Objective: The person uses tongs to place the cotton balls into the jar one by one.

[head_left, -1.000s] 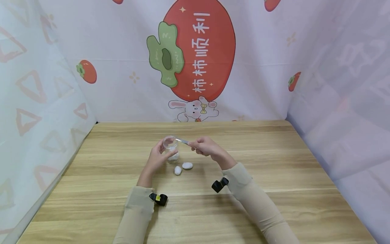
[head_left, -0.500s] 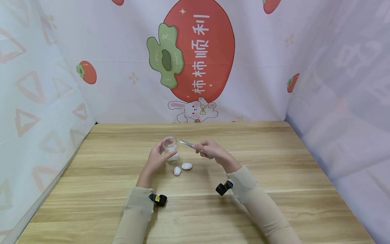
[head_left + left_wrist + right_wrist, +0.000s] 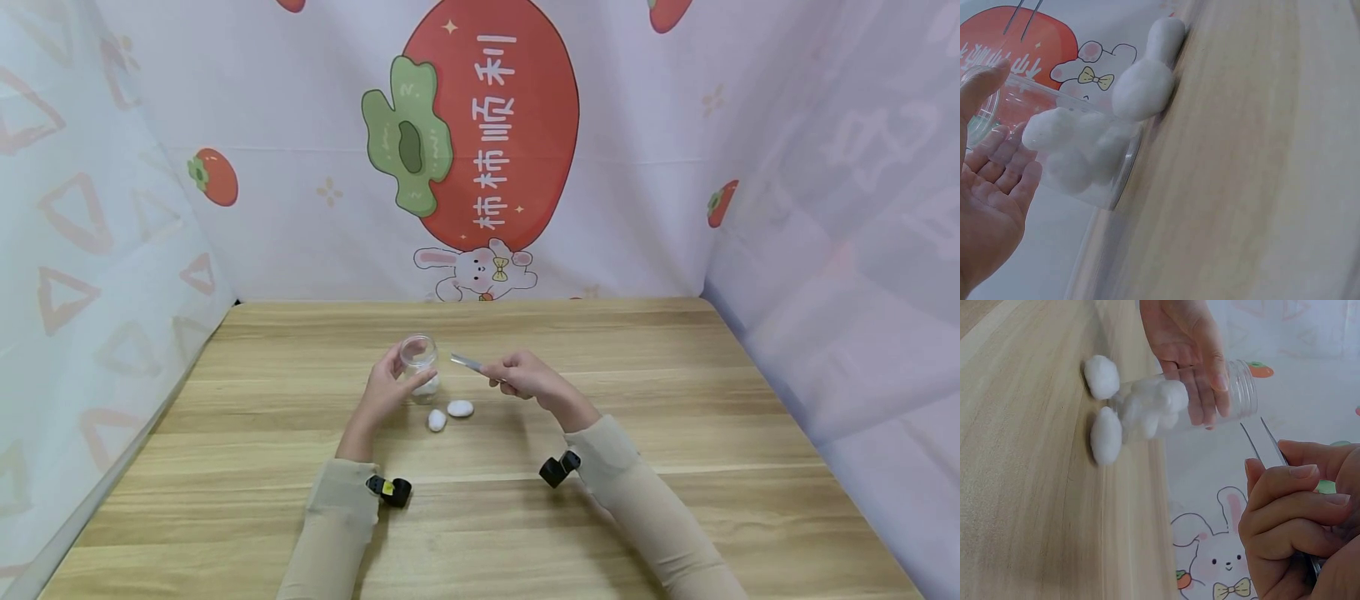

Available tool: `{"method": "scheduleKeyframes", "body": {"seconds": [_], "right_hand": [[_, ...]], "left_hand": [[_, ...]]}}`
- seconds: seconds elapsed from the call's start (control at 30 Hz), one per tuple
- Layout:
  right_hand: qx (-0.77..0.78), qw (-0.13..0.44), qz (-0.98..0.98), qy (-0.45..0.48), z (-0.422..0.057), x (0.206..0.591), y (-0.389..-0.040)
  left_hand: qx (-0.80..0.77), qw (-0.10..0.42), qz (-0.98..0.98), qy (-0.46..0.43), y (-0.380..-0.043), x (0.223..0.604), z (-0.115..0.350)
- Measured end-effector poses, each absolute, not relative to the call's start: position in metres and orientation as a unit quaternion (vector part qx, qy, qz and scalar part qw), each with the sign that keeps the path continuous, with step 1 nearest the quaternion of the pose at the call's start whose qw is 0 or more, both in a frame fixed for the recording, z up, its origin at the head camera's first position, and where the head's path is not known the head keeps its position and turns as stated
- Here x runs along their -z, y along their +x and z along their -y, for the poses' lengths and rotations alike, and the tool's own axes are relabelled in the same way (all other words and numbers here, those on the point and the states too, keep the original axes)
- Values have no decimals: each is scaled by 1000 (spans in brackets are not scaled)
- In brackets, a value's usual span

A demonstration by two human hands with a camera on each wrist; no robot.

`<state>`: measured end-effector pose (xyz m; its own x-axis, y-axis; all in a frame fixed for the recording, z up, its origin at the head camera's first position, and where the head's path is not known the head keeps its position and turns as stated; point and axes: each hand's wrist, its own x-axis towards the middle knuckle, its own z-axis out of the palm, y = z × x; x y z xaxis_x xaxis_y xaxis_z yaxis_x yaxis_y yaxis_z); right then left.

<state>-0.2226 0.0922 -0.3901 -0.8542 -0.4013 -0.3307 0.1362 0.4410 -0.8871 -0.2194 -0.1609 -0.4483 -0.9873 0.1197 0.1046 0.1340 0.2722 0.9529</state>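
Observation:
My left hand [image 3: 390, 385] holds a clear wide-mouthed jar [image 3: 418, 353] upright on the table, thumb on one side and fingers on the other. Several white cotton balls [image 3: 1150, 406] lie in the jar's lower part. Two loose cotton balls, one nearer [image 3: 437, 421] and one to its right [image 3: 461, 408], rest on the wood in front of the jar. A pair of metal tweezers [image 3: 467, 363] is pinched in my right hand [image 3: 525, 375], right of the jar mouth and apart from it. Between the tweezer tips, which stand parted in the right wrist view, there is nothing.
The wooden table [image 3: 637, 517] runs back to a white cloth backdrop [image 3: 300, 225] printed with persimmons and a rabbit. White cloth also hangs along the left and right sides.
My right hand has drawn the tweezers away from the jar mouth, to the right and slightly down toward me. The left hand, jar and loose cotton balls stay where they were.

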Motion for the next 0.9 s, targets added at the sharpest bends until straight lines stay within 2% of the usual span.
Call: {"method": "scheduleKeyframes", "body": {"seconds": [0.9], "right_hand": [[475,298,-825,-67,-104,423,-206]], "left_hand": [[595,5,801,-73,-219,449,161]]}}
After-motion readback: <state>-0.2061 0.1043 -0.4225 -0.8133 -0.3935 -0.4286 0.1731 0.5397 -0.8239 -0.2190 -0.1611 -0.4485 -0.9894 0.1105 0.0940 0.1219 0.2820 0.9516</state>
